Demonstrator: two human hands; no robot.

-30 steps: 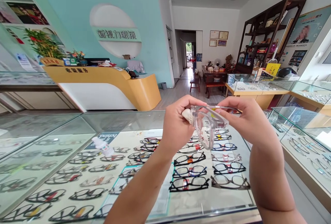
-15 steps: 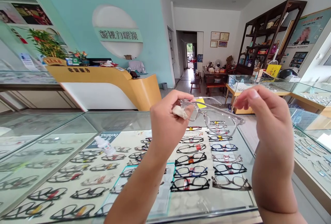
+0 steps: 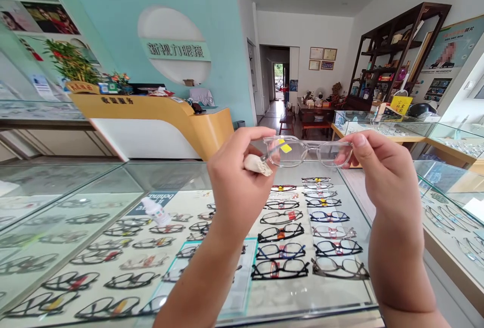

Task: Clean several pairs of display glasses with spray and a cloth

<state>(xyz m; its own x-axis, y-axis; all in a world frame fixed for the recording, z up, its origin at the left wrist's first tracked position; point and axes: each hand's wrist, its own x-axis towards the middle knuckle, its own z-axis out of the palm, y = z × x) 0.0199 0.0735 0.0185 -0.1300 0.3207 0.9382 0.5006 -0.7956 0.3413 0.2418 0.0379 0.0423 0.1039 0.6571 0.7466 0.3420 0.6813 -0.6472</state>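
Observation:
A pair of transparent-framed eyeglasses (image 3: 312,148) is held up above the glass counter, level, a yellow sticker on one lens. My left hand (image 3: 236,181) is closed around their left end, with a rolled white cloth (image 3: 258,165) sticking out between its fingers and palm. At the other end, my right hand (image 3: 391,171) pinches the frame's corner between thumb and fingers. Below, inside the glass display case (image 3: 325,303), lie rows of eyeglasses (image 3: 278,232) with small coloured tags.
A white bottle (image 3: 156,212) stands on the counter to the left. A teal-edged tray (image 3: 247,277) lies nearer me, partly behind my left forearm. Further off are a yellow-and-white reception desk (image 3: 139,111), more glass cases (image 3: 381,123) at right and a dark wooden shelf (image 3: 393,45).
My right hand has closed on the right end of the eyeglasses, having been apart from them. The eyeglasses have turned from slanting to level and face on. My left hand shifted slightly left.

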